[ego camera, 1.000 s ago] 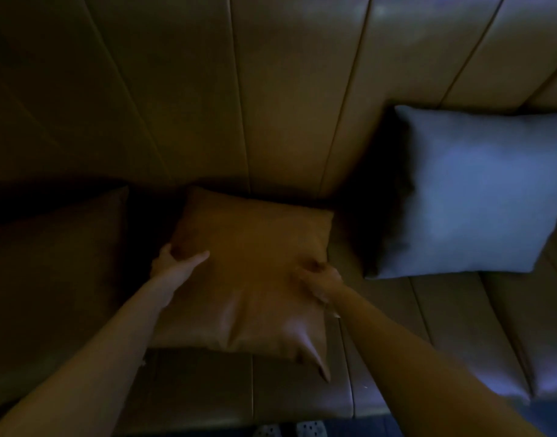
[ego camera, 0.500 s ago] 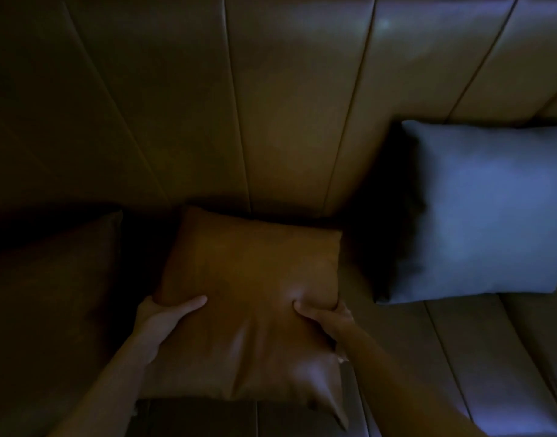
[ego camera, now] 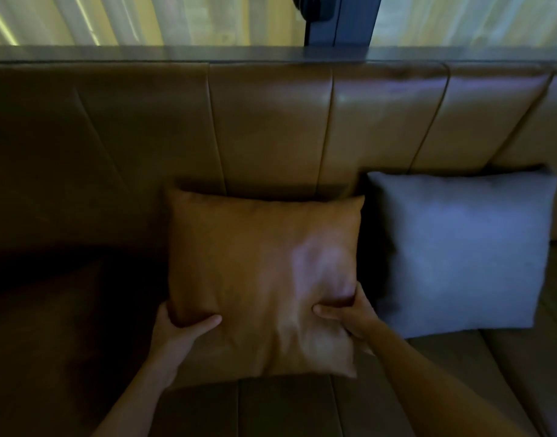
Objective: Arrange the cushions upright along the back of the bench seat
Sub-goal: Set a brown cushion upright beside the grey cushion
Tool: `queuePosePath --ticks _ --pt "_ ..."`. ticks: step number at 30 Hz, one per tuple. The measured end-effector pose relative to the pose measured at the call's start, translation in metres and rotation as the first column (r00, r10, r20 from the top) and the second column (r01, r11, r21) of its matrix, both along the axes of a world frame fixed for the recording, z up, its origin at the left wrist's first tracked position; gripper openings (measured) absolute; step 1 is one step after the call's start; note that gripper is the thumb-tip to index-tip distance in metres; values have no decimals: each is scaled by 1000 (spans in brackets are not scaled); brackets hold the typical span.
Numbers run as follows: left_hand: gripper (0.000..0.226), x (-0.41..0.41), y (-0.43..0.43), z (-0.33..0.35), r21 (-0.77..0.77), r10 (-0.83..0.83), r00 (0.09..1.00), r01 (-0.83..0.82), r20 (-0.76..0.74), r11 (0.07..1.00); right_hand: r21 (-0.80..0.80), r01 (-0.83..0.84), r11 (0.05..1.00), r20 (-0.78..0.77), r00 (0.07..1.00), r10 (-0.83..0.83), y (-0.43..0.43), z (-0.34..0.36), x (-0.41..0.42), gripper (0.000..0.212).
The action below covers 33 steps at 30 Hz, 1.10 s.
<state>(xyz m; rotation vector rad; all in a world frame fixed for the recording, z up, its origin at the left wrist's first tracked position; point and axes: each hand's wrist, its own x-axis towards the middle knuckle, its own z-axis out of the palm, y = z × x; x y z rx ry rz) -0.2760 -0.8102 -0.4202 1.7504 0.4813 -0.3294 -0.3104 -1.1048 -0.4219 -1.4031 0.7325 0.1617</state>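
A brown leather cushion [ego camera: 255, 266] leans with its top edge against the padded backrest [ego camera: 270, 127] of the bench, in the middle of the view. My left hand [ego camera: 179, 332] grips its lower left edge, thumb on the front face. My right hand [ego camera: 349, 316] pinches its lower right side, creasing the cover. A grey fabric cushion [ego camera: 460, 247] stands upright against the backrest just to the right, close beside the brown one. A second brown cushion [ego camera: 40, 326] lies in deep shadow at the left, its pose hard to tell.
The brown bench seat [ego camera: 286, 408] runs along the bottom. A dark ledge [ego camera: 270, 53] tops the backrest, with pale curtains [ego camera: 144, 17] and a dark window post [ego camera: 337, 17] behind it. The light is dim.
Both hands have slid down to the cushion's lower edge and tipped the brown cushion up toward the backrest. The view has lifted, so the ledge and curtains now show.
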Motion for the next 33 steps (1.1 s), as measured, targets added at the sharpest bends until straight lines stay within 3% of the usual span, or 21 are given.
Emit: queuePosePath --ticks 4,11,14,20,25,30,33 --pt "125 16 -7 -13 -3 16 999 -16 -41 1000 -90 -10 996 42 999 14 -11 -12 26 137" --pt "132 22 -18 -36 -2 71 976 -73 -208 997 -125 -79 989 26 996 83 -15 -28 31 97" --pt "126 30 -16 -42 -48 68 980 -78 -188 996 -170 -99 980 47 993 109 -14 -35 33 94" --pt "130 31 -22 -38 43 82 996 -81 -33 996 -209 -11 978 99 995 32 -11 -38 27 95" --pt "106 47 -28 -38 24 53 997 -54 51 998 -192 93 977 177 982 -59 -13 -38 40 99" --pt "128 55 -39 -34 -16 9 1000 -9 0 1000 -156 72 985 120 991 -53 -16 -29 48 101" --pt "127 62 -39 -31 -3 -17 1000 17 14 1000 -171 25 985 71 997 -13 -19 -25 46 102"
